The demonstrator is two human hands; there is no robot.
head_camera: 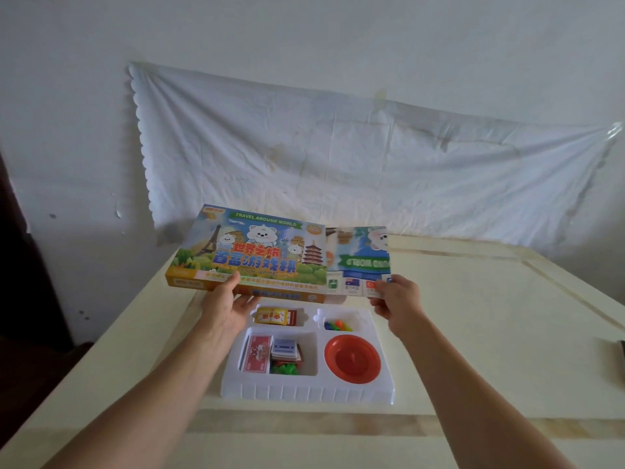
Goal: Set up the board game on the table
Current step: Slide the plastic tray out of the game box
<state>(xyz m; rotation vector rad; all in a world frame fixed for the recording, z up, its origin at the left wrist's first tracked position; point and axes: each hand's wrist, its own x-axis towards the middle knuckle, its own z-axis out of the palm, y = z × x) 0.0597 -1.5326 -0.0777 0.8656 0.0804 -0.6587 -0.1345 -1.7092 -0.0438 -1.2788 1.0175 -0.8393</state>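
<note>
My left hand [227,301] grips the near edge of the colourful game box lid [250,252], held tilted above the table. My right hand [395,299] pinches the near edge of the folded game board [363,262], which sticks out to the right from behind the lid. Below both, a white plastic tray [306,392] rests on the table. Its compartments hold a yellow and red card pack [275,315], coloured pawns [337,325], red paper money [257,357] with blue cards [284,350], and a red dish [352,358].
The cream table [490,333] runs back to a white wall with a white cloth [338,157] hung on it. A dark object [621,357] pokes in at the table's right edge. Dark furniture [20,282] stands to the left.
</note>
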